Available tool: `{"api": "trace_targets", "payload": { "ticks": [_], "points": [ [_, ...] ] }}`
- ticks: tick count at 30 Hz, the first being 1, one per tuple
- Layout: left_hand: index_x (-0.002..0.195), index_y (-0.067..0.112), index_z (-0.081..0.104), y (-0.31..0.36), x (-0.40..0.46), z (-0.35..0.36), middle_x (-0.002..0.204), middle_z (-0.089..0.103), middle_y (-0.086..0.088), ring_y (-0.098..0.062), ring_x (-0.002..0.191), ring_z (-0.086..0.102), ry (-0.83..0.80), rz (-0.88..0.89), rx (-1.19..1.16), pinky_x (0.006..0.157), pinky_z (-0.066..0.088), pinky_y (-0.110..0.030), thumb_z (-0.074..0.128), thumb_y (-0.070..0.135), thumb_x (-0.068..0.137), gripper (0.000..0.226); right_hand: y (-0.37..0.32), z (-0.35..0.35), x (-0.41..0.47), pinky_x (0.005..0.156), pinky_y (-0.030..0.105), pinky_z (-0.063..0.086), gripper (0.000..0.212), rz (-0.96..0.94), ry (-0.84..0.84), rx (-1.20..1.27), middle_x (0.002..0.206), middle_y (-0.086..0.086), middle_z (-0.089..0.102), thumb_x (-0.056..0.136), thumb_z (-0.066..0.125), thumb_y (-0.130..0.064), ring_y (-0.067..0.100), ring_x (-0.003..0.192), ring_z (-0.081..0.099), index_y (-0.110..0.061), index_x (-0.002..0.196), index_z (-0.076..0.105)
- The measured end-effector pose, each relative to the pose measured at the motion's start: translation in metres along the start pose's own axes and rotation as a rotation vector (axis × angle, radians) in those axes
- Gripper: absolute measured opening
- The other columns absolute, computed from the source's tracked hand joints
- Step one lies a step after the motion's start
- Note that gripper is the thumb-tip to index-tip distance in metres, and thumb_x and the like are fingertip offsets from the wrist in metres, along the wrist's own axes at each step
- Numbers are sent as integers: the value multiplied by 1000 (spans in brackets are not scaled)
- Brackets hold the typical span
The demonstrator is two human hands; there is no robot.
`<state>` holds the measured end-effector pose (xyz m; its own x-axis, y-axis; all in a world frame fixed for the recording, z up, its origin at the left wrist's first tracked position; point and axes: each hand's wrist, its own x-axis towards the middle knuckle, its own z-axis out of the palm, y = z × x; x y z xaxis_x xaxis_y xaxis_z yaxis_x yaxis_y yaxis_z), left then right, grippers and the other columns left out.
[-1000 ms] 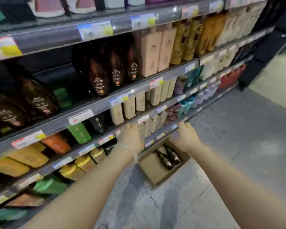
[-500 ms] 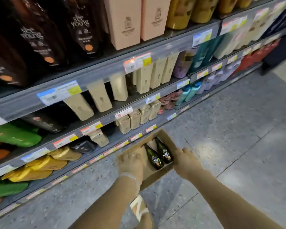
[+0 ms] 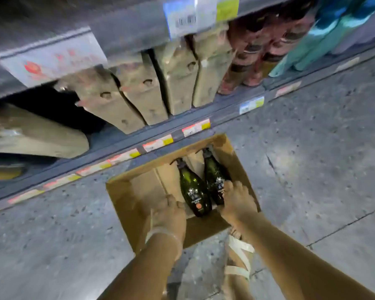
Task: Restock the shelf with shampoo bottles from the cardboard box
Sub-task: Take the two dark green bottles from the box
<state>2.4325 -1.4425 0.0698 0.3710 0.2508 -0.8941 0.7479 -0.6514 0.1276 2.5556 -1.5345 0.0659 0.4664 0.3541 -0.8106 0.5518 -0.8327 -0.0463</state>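
Observation:
An open cardboard box (image 3: 136, 191) stands on the floor against the bottom shelf (image 3: 117, 144). Two dark green shampoo bottles lie side by side inside it, caps toward the shelf: the left bottle (image 3: 193, 191) and the right bottle (image 3: 213, 172). My left hand (image 3: 169, 215) reaches into the box, its fingertips touching the box floor beside the left bottle's base. My right hand (image 3: 236, 202) lies over the base of the right bottle, fingers curled on it. The rest of the box is bare cardboard.
Beige cartons (image 3: 139, 94) fill the bottom shelf behind the box, with pink bottles (image 3: 247, 61) and teal bottles (image 3: 312, 46) to their right. Price tags run along the shelf edges. My sandalled foot (image 3: 238, 263) stands just behind the box on the grey floor (image 3: 312, 148).
I have bent down, so the box and bottom shelf are much closer. Both hands went from the box's near rim down into it, the right one onto the right bottle.

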Motion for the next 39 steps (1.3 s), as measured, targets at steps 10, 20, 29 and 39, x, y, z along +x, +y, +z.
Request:
{"api": "trace_targets", "payload": {
  "ticks": [10, 20, 29, 39],
  "points": [
    [148, 23, -14, 51, 144, 75, 159, -5, -12, -36, 144, 9, 209, -376, -650, 112, 23, -52, 57, 53, 83, 100, 20, 75, 135, 112, 44, 26, 118, -48, 20, -21, 155, 17, 5, 74, 75, -38, 37, 140, 14, -23, 148, -17],
    [148, 23, -5, 38, 176, 85, 149, 26, -22, -42, 135, 30, 288, -451, -894, 107, 33, -49, 67, 63, 67, 116, 23, 106, 152, 116, 43, 17, 107, -150, 186, -80, 156, 18, -4, 84, 63, -35, 37, 143, 9, -22, 146, -23],
    [148, 27, -7, 16, 169, 100, 147, 26, -15, -37, 136, 26, 352, -612, -1020, 110, 29, -51, 82, 47, 60, 127, 5, 95, 161, 110, 52, 26, 126, -111, 136, 66, 155, 6, 7, 67, 79, -43, 38, 139, 20, -31, 146, -19],
    [141, 31, 12, 4, 103, 71, 134, 37, -13, -38, 125, 40, 450, -572, -1118, 104, 39, -49, 83, 35, 57, 109, -2, 59, 85, 113, 50, 28, 119, -130, 275, 511, 145, 9, 22, 61, 83, -28, 31, 133, 29, -33, 148, 2]
  ]
}}
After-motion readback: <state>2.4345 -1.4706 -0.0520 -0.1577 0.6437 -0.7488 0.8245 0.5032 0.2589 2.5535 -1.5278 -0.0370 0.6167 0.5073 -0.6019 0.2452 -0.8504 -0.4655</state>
